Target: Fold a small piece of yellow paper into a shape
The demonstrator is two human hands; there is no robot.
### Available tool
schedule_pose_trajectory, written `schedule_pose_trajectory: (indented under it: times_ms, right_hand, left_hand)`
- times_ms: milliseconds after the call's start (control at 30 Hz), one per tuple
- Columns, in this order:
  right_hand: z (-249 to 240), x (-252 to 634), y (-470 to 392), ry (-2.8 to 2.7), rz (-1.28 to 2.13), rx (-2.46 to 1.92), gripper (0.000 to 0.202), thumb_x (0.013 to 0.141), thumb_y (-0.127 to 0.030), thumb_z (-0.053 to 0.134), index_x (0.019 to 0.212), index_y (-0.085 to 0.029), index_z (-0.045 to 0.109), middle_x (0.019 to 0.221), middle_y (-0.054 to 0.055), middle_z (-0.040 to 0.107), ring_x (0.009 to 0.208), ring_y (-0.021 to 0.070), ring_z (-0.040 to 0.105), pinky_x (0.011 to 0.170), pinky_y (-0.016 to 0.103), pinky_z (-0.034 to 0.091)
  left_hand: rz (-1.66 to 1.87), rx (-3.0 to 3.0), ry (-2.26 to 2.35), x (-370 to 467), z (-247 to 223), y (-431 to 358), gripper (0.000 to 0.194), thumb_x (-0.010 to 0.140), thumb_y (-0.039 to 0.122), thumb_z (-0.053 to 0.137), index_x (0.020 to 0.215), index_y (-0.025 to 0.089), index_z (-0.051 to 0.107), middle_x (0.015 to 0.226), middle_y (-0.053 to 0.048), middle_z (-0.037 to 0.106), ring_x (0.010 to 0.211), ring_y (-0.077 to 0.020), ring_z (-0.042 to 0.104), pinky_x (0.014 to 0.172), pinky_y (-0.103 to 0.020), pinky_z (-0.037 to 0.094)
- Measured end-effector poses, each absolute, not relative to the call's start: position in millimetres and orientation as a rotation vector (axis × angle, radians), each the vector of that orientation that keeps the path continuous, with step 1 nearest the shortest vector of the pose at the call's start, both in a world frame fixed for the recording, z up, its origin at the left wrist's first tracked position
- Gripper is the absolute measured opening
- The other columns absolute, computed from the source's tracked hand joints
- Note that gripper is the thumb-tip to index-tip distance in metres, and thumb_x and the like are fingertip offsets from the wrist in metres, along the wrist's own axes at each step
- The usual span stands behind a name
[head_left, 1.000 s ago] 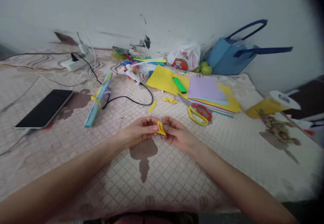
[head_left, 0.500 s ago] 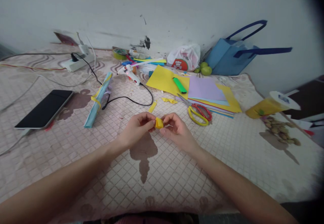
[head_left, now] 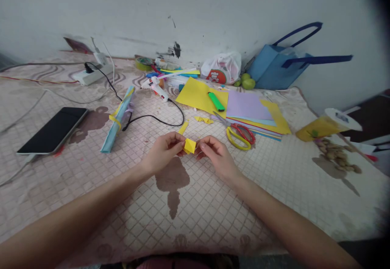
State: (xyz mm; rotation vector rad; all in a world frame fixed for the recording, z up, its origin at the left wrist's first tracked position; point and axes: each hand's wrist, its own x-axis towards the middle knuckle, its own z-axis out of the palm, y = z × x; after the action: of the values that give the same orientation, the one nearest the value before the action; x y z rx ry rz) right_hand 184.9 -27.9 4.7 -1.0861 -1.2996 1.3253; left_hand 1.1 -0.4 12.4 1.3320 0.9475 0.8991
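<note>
A small piece of folded yellow paper (head_left: 190, 145) is held just above the quilted cloth, one flat square face turned up. My left hand (head_left: 164, 149) pinches its left side between thumb and fingers. At the right edge of the paper, my right hand (head_left: 217, 154) has its thumb and fingertips drawn together; exactly how they grip the edge is hard to see. Beyond my hands lie a narrow yellow paper strip (head_left: 183, 127) and a zigzag-cut yellow scrap (head_left: 204, 119). Scissors (head_left: 239, 136) with red and yellow handles rest to the right.
Coloured paper sheets (head_left: 248, 106) lie behind the scissors, with a green cutter (head_left: 216, 101) on top. A glue gun (head_left: 157, 88) trails its black cord. To the left are a rolled blue paper bundle (head_left: 117, 121) and a phone (head_left: 55, 131); a yellow drink cup (head_left: 319, 128) leans at right.
The folded yellow paper has turned so a flatter square face shows. My right thumb has moved up along its right side, while my left hand keeps its pinch.
</note>
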Motion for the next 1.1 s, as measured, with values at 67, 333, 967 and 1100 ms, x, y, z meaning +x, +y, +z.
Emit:
schedule_pose_trajectory:
  times_ms: [67, 333, 967, 1100]
  right_hand:
    - [3.6, 184.9, -28.4, -1.289, 1.343, -1.067, 0.016, 0.086, -0.034, 0.058, 0.08, -0.02, 0.057, 0.079, 0.001, 0.062, 0.07, 0.0127, 0.06, 0.065, 0.028, 0.05]
    - [3.0, 182.4, -29.4, -1.378, 1.325, -1.03, 0.019, 0.078, -0.029, 0.068, 0.088, -0.022, 0.054, 0.085, 0.0, 0.058, 0.077, 0.0129, 0.056, 0.066, 0.027, 0.048]
    - [4.4, 183.8, -27.3, -1.233, 1.334, -1.131, 0.019, 0.079, -0.035, 0.065, 0.075, -0.019, 0.056, 0.07, -0.001, 0.059, 0.063, 0.0111, 0.054, 0.06, 0.026, 0.047]
    - [5.2, 183.8, -27.3, -1.226, 1.337, -1.124, 0.02, 0.079, -0.036, 0.065, 0.074, -0.019, 0.055, 0.068, -0.001, 0.059, 0.062, 0.0116, 0.054, 0.06, 0.027, 0.047]
  left_hand:
    - [0.896, 1.318, 0.959, 1.1, 12.6, -0.5, 0.011, 0.08, 0.023, 0.059, 0.084, 0.014, 0.058, 0.075, 0.0, 0.063, 0.064, -0.0091, 0.059, 0.061, -0.022, 0.047]
    - [0.935, 1.238, 0.951, 2.4, 15.1, -1.5, 0.014, 0.078, 0.019, 0.06, 0.089, 0.015, 0.051, 0.072, 0.002, 0.063, 0.061, -0.0085, 0.059, 0.06, -0.022, 0.047]
    - [0.942, 1.527, 0.964, 0.6, 16.0, -3.0, 0.013, 0.083, 0.026, 0.058, 0.087, 0.014, 0.061, 0.081, -0.003, 0.062, 0.072, -0.0124, 0.058, 0.065, -0.025, 0.047]
    - [0.918, 1.476, 0.944, 0.8, 14.7, -2.8, 0.025, 0.074, 0.03, 0.07, 0.09, 0.015, 0.058, 0.085, -0.004, 0.063, 0.075, -0.0142, 0.061, 0.067, -0.027, 0.049]
